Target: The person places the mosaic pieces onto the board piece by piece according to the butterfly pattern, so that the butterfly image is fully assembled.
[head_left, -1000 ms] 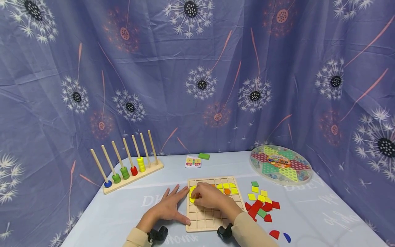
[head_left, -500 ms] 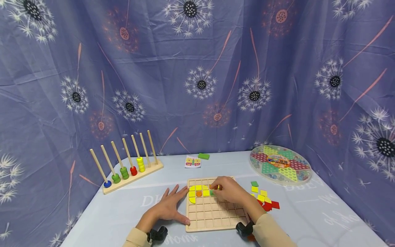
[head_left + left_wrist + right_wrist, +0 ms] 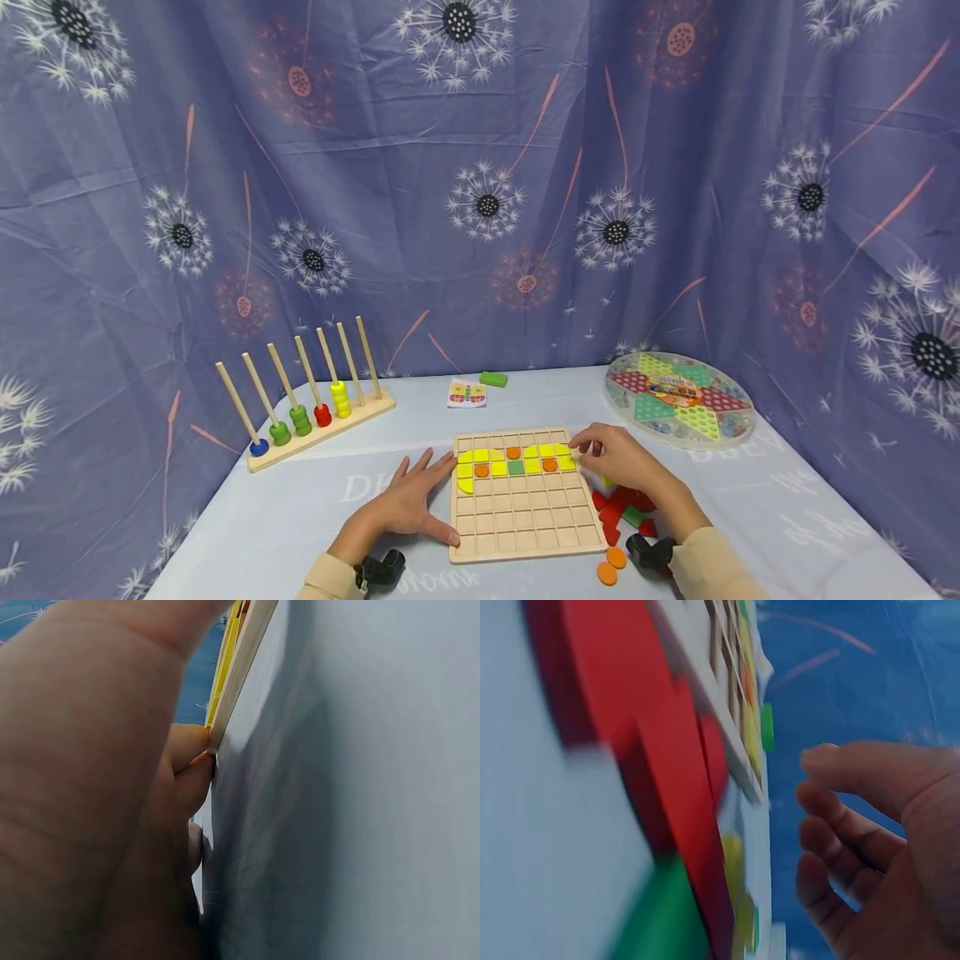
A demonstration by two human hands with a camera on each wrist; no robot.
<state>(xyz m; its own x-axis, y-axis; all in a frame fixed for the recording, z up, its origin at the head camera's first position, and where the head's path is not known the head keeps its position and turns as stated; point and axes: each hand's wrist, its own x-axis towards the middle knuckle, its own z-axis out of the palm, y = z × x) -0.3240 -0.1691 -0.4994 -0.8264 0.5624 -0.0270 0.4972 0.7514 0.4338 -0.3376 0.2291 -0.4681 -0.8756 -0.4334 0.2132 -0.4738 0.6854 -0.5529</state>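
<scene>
A wooden grid board (image 3: 527, 540) lies flat on the table, its upper rows partly filled with yellow pieces (image 3: 532, 452), orange discs (image 3: 482, 471) and one green square (image 3: 516, 468). Against the board's left side rests my left hand (image 3: 411, 504), fingers spread, with the thumb at the lower left corner and fingertips at the upper left edge. My right hand (image 3: 626, 460) is just beyond the upper right corner. In the right wrist view its thumb and bent fingers (image 3: 840, 825) stand apart, with nothing seen between them.
Right of the board lie loose red pieces (image 3: 613, 510), a green piece (image 3: 633, 517) and orange discs (image 3: 616, 557). A bead rack (image 3: 322, 433) stands at the left, a round game board (image 3: 680, 398) at the right. A butterfly card (image 3: 467, 394) and green block (image 3: 493, 379) lie behind.
My right hand has moved right, from the board's left part across its middle to past the right edge. The green square now shows in the grid. My left hand stays put.
</scene>
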